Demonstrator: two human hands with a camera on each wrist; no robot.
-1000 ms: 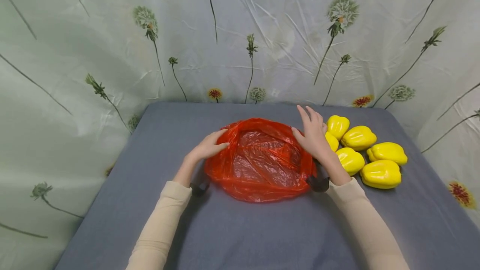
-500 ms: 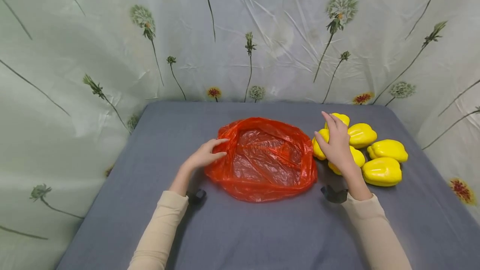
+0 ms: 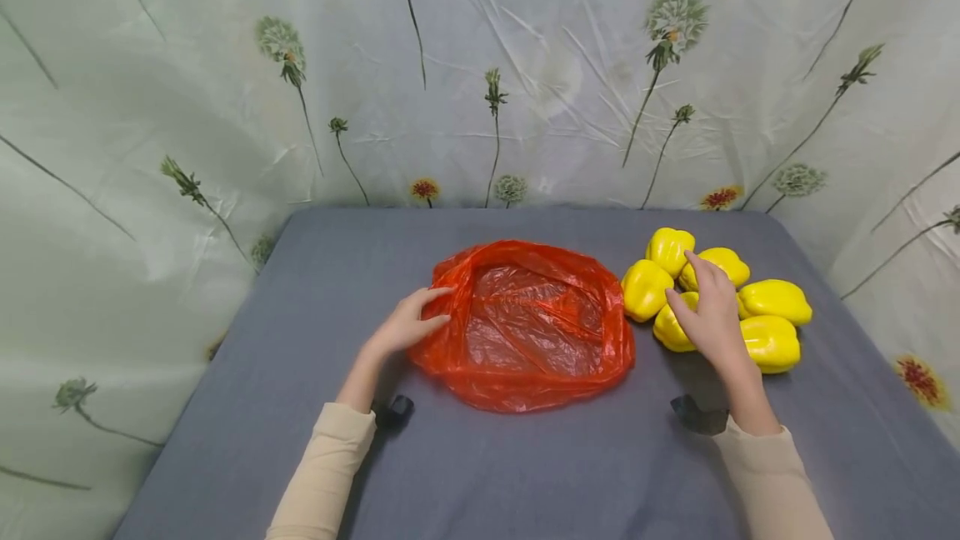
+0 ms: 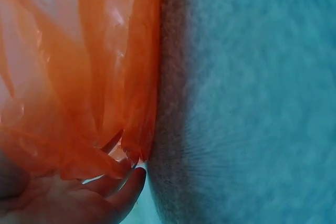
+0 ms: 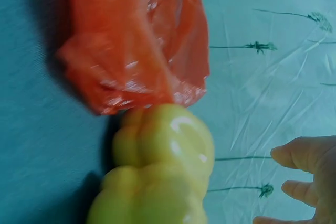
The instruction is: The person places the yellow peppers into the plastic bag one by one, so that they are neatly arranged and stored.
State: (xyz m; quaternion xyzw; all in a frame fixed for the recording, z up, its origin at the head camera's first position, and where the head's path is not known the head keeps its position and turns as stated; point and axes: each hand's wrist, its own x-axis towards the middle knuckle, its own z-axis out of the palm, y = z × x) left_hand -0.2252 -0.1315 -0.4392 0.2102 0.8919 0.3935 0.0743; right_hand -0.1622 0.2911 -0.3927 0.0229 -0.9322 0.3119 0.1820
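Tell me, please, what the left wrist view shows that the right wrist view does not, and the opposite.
Only the left wrist view shows the bare left hand. Only the right wrist view shows the bare right hand, glossy yellow bell peppers and green long-stemmed printed flowers. Both show the translucent red plastic bag and gray-blue cloth tabletop.

And there it is, the grey-blue, cloth-covered surface (image 3: 525,473), with a red plastic bag (image 3: 517,394) sitting mid-stage, mouth spread wide and facing up! Over on the right, six yellow bell peppers (image 3: 776,302), bunched close, the leftmost pepper (image 3: 647,290) just beside the bag; touching or not, hard to call!
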